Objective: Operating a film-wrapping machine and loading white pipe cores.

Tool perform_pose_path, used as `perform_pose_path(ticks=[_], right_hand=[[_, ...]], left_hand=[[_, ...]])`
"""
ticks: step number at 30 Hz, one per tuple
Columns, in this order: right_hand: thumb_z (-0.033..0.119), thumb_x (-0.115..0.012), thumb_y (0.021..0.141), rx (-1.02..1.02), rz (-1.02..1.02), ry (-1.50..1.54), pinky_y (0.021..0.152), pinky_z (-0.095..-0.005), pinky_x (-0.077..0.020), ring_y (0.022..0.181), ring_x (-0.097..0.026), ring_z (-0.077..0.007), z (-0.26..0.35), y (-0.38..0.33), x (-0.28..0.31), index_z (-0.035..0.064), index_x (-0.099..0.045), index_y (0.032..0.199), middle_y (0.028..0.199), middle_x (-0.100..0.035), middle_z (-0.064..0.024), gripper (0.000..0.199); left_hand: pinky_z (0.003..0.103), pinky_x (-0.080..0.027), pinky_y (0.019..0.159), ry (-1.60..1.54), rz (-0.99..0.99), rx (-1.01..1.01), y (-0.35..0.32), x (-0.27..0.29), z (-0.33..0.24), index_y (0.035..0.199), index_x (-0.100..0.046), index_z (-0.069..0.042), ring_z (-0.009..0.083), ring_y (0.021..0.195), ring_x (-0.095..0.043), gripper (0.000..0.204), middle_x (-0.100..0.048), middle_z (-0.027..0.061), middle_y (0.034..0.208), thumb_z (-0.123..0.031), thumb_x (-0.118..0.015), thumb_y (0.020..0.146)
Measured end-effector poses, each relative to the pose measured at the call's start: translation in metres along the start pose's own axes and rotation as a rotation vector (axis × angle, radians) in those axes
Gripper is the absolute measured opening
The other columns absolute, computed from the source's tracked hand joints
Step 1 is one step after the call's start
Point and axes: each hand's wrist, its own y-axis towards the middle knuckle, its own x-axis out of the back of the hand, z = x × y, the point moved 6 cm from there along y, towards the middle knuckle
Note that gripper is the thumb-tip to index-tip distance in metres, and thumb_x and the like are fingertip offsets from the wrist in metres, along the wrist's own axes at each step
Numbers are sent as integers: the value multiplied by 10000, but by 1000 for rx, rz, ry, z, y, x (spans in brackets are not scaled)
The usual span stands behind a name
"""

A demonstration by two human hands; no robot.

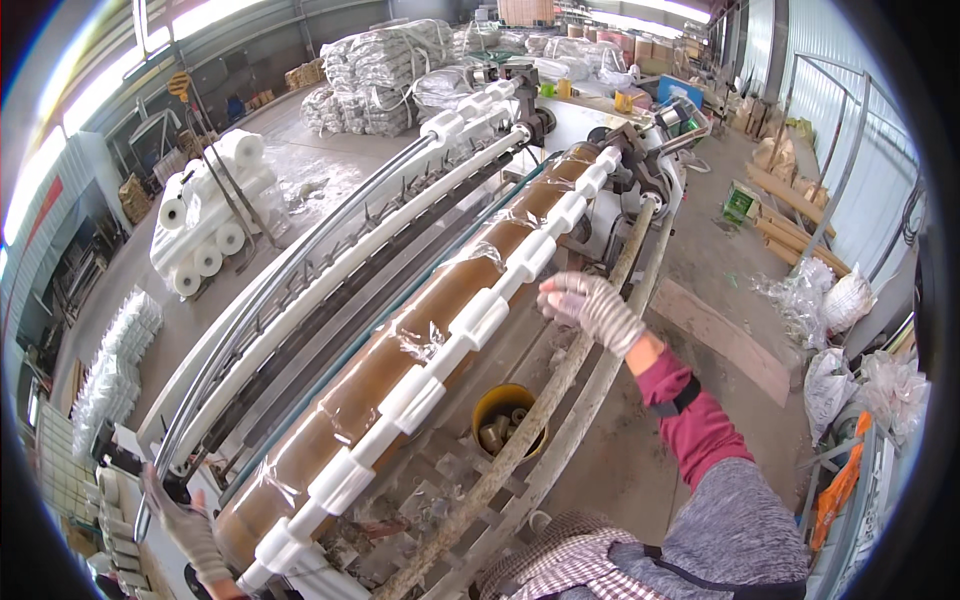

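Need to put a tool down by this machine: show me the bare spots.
Bare concrete floor right of the machine, between the plank and the green crate. Crowded: the bags farther right, and under the brown roller, where the yellow bucket sits among bars.

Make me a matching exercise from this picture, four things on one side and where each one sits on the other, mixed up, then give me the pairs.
Things:
1. right hand
2. left hand
3. yellow bucket
4. white film rolls

Places:
A. on the floor rack, far left of the machine
B. under the machine frame, holding short tubes
C. at the near end of the brown roller
D. on the long worn bar beside the white blocks

Pairs: 1-D, 2-C, 3-B, 4-A
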Motion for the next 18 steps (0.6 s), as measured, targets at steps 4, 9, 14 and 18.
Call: perform_pose_path(ticks=[4, 9, 14, 18], right_hand=[[196, -614, 876, 67, 10, -172, 720, -247, -526, 850, -637, -116, 29, 85, 54, 20, -592, 1107, 968, -648, -41, 292], [215, -666, 845, 181, -9, 65, 694, -256, -514, 772, -604, -92, 61, 239, 165, 53, -598, 1083, 937, -634, -17, 296], [223, -594, 886, 193, -209, -527, 654, -282, -460, 746, -580, -123, 73, 477, 260, 94, -601, 1094, 928, -641, -8, 246], [535, -457, 865, 236, -231, -1024, 997, -390, -365, 1178, -492, -329, 70, 652, 263, 71, -493, 1278, 1272, -524, -167, 623]], left_hand=[[337, -385, 992, 259, 79, 54, 65, -52, 28, 1319, -421, -36, 250, 1159, -496, 657, -524, 170, 1252, 56, -636, 705], [375, -491, 775, 384, 179, 251, 84, -124, 47, 1079, -601, 15, 287, 778, -628, 342, -643, 198, 916, -79, -686, 761], [380, -486, 759, 470, 59, 346, 94, -161, -15, 1066, -603, 11, 321, 787, -610, 405, -629, 212, 911, -102, -737, 701], [351, -487, 756, 437, 43, 455, 102, -190, -41, 1060, -588, 22, 251, 795, -589, 328, -617, 176, 941, -66, -692, 762]])
